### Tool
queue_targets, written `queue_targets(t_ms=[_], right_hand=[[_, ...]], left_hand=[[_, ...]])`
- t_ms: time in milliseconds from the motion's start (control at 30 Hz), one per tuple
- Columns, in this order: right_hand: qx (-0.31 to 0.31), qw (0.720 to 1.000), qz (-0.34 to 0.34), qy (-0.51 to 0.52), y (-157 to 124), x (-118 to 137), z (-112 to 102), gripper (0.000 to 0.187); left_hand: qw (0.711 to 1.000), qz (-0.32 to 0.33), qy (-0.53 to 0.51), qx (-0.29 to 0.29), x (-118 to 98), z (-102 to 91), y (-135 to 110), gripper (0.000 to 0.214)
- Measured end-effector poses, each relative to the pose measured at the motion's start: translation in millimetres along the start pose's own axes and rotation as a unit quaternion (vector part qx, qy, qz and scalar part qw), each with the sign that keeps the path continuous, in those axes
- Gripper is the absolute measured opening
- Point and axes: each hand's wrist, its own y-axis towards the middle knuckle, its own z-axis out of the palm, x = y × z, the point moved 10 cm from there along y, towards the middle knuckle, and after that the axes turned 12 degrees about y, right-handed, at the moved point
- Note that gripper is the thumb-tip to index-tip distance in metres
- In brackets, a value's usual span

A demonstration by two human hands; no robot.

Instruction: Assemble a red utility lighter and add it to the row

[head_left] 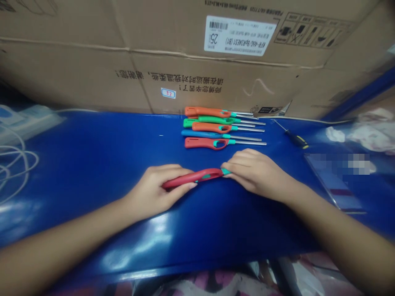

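Note:
Between my two hands is a red long-nosed lighter (pixel 188 178) with a green trigger and a green collar. My left hand (pixel 157 187) is wrapped round the handle's rear end, thumb along its near side. At the other end, my right hand (pixel 253 170) closes over the green collar and hides the metal nozzle. Just beyond my hands, several similar lighters lie side by side: a red one (pixel 200 142) nearest, then a blue one (pixel 200 134), with orange (pixel 206 127) and green ones (pixel 216 119) behind. Their metal nozzles point right.
A large cardboard box (pixel 92 88) walls off the back of the blue table (pixel 101 144). To the right lie a screwdriver (pixel 296 139), crumpled white tissue (pixel 335 134) and a flat, glossy rectangular item (pixel 333 181). White cable (pixel 24 160) coils at the left.

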Motion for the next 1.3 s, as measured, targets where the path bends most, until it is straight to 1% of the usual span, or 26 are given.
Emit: queue_targets(t_ms=[33, 100, 167, 233, 300, 367, 433, 533, 667, 800, 867, 933, 1000, 1067, 1167, 1300], right_hand=[[-0.004, 1.000, -0.008, -0.005, 0.3, 4.2, 0.4, 0.021], [-0.026, 0.999, -0.022, -0.010, 0.3, 10.2, -3.1, 0.020], [-0.058, 0.998, -0.037, -0.010, -0.4, 15.1, -9.5, 0.018], [-0.079, 0.995, -0.053, -0.015, -1.2, 20.2, -13.2, 0.017], [-0.079, 0.995, -0.059, -0.022, -1.6, 23.2, -11.8, 0.017], [-0.063, 0.996, -0.057, -0.028, -2.1, 24.2, -6.7, 0.018], [-0.048, 0.997, -0.053, -0.027, -3.3, 24.6, -1.8, 0.020], [-0.035, 0.998, -0.047, -0.020, -5.5, 24.8, 2.1, 0.021], [-0.004, 0.999, -0.043, -0.016, -6.1, 25.4, 7.7, 0.022], [0.029, 0.999, -0.032, -0.020, -5.0, 22.3, 14.0, 0.023], [0.024, 0.999, -0.022, -0.029, -3.5, 19.1, 13.0, 0.023], [0.022, 0.999, 0.000, -0.028, -1.8, 13.1, 12.1, 0.023], [0.031, 0.999, 0.037, -0.008, -1.2, 3.5, 12.8, 0.022], [0.038, 0.996, 0.075, 0.025, -2.3, -6.0, 12.9, 0.020], [0.031, 0.993, 0.102, 0.054, -5.5, -14.6, 9.0, 0.020], [0.038, 0.991, 0.116, 0.047, -10.1, -21.5, 6.9, 0.022]], left_hand=[[1.000, -0.016, -0.012, 0.002, 1.4, 0.0, 0.2, 0.017], [0.996, -0.070, -0.058, 0.014, 7.9, 1.3, -0.2, 0.013], [0.983, -0.134, -0.117, 0.041, 15.2, 6.3, -2.5, 0.019], [0.967, -0.184, -0.163, 0.069, 19.2, 12.1, -5.7, 0.026], [0.956, -0.210, -0.188, 0.084, 19.9, 15.3, -8.1, 0.028], [0.952, -0.218, -0.195, 0.088, 19.4, 16.6, -9.4, 0.030], [0.955, -0.212, -0.188, 0.087, 18.1, 16.7, -9.9, 0.030], [0.966, -0.183, -0.165, 0.079, 13.3, 15.5, -9.8, 0.026], [0.984, -0.119, -0.124, 0.056, 1.1, 11.1, -8.8, 0.016], [0.997, -0.036, -0.067, 0.034, -9.8, 7.5, -8.5, 0.012], [0.999, 0.004, -0.029, 0.032, -11.7, 8.1, -8.2, 0.015], [0.999, 0.034, 0.015, 0.037, -11.3, 10.3, -7.3, 0.024], [0.996, 0.045, 0.052, 0.050, -8.9, 13.1, -5.9, 0.032], [0.994, 0.039, 0.071, 0.069, -5.9, 15.8, -4.6, 0.036], [0.992, 0.022, 0.088, 0.087, -1.6, 17.9, -3.5, 0.040], [0.993, 0.012, 0.104, 0.056, 4.5, 13.1, -1.8, 0.036]])
